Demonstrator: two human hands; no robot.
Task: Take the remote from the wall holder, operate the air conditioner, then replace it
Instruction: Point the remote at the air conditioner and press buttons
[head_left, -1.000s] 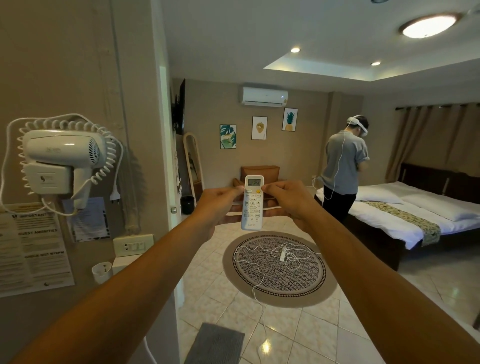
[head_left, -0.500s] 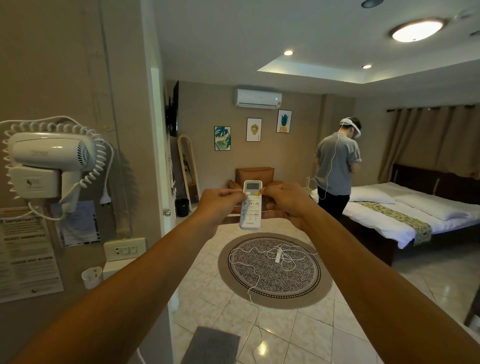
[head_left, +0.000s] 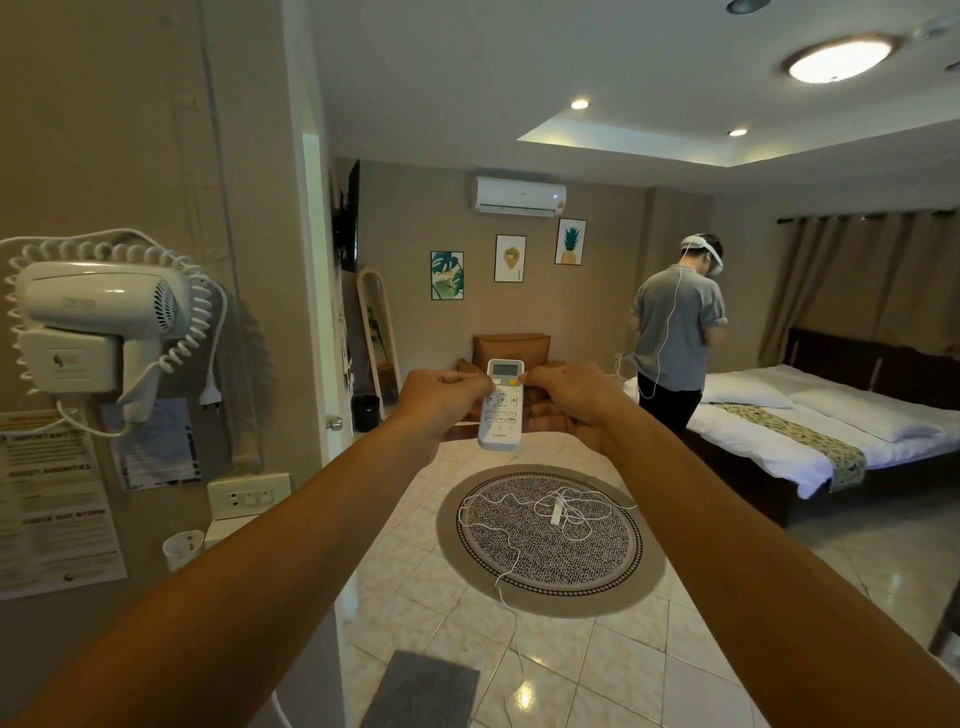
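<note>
A white remote (head_left: 502, 410) with a grey display and an orange button is held upright at arm's length in the middle of the view. My left hand (head_left: 441, 402) grips its left edge and my right hand (head_left: 569, 397) grips its right edge, thumbs near the top buttons. The remote's top points toward the white air conditioner (head_left: 519, 196) mounted high on the far wall. No wall holder for the remote can be made out from here.
A white hair dryer (head_left: 98, 317) with coiled cord hangs on the left wall above a socket plate (head_left: 249, 496). A round rug (head_left: 550, 540) with a white cable lies on the tiled floor. A person (head_left: 675, 332) stands by the bed (head_left: 831, 421).
The remote has tilted so its lower end comes toward me, and both thumbs have shifted down onto the upper buttons. My view has drifted slightly right.
</note>
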